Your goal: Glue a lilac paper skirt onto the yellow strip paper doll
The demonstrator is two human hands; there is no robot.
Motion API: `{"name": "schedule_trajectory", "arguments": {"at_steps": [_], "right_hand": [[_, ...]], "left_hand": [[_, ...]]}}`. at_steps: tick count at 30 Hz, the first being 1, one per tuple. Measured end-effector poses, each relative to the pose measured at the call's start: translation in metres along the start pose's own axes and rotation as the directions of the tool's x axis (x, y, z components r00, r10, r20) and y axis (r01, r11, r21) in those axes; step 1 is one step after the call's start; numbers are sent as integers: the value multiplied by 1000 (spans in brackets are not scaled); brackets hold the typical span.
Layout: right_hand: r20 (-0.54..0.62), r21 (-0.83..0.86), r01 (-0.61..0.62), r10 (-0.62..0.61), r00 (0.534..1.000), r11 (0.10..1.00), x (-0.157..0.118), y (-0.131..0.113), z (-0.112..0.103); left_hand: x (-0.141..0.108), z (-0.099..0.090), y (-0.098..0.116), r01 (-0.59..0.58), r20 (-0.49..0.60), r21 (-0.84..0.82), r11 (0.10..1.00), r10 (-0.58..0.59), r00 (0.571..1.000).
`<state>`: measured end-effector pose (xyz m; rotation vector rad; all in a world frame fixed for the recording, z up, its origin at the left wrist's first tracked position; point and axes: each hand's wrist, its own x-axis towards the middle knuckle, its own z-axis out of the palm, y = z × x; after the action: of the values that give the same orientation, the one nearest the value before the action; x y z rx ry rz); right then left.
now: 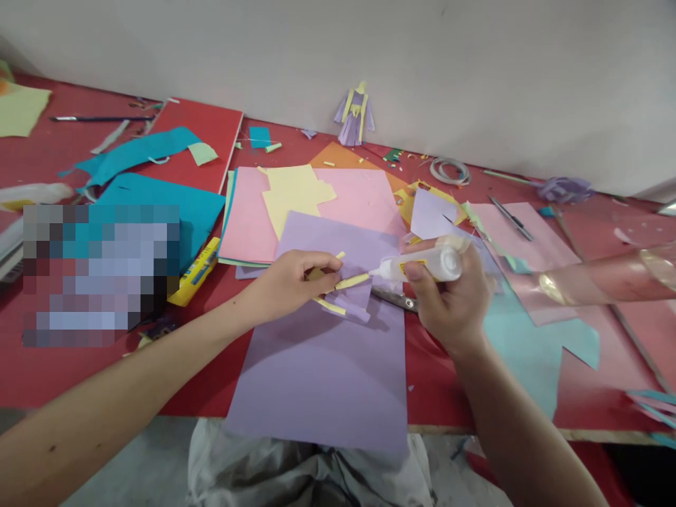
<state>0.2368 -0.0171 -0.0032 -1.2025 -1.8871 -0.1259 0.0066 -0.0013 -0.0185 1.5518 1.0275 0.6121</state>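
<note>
Left grip point(293, 282) pinches a small folded paper piece point(346, 296), lilac with pale yellow strips, thin and creased, held just above the big lilac sheet point(322, 366). Right grip point(448, 296) is wrapped tight around a glue bottle point(422, 266): translucent soft plastic, cylindrical, yellow label, tapered white nozzle. Bottle lies near-horizontal, nozzle pointing left, tip touching or just off one yellow strip point(351, 282) on the piece; can't tell which. Lilac sheet is flat, matte, rectangular, overhanging the near edge of the red surface point(47, 373). Pink sheets point(364, 201) and a notched yellow cutout point(296, 193) are stacked just behind it. A finished lilac-yellow paper figure point(355, 115) leans on the wall, well apart.
</note>
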Motion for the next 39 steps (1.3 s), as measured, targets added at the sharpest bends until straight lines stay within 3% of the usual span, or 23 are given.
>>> {"name": "schedule_trajectory", "arguments": {"at_steps": [8, 21, 27, 35, 39], "right_hand": [[-27, 73, 117, -115, 993, 990, 0, -15, 8], [-21, -31, 60, -60, 998, 998, 1, 8, -2], [-33, 3, 29, -29, 999, 1000, -3, 7, 0], [-49, 65, 153, -150, 987, 986, -4, -10, 6], [-53, 72, 143, -140, 989, 987, -5, -12, 8]], "left_hand": [[-2, 6, 4, 25, 80, 15, 1000, -26, 996], [-2, -3, 5, -2, -64, -5, 1000, 2, 998], [-3, -1, 3, 21, -17, -8, 1000, -22, 1000], [-4, 8, 2, 9, 103, 2, 1000, -9, 995], [-4, 10, 2, 16, 106, -12, 1000, -15, 994]]}}
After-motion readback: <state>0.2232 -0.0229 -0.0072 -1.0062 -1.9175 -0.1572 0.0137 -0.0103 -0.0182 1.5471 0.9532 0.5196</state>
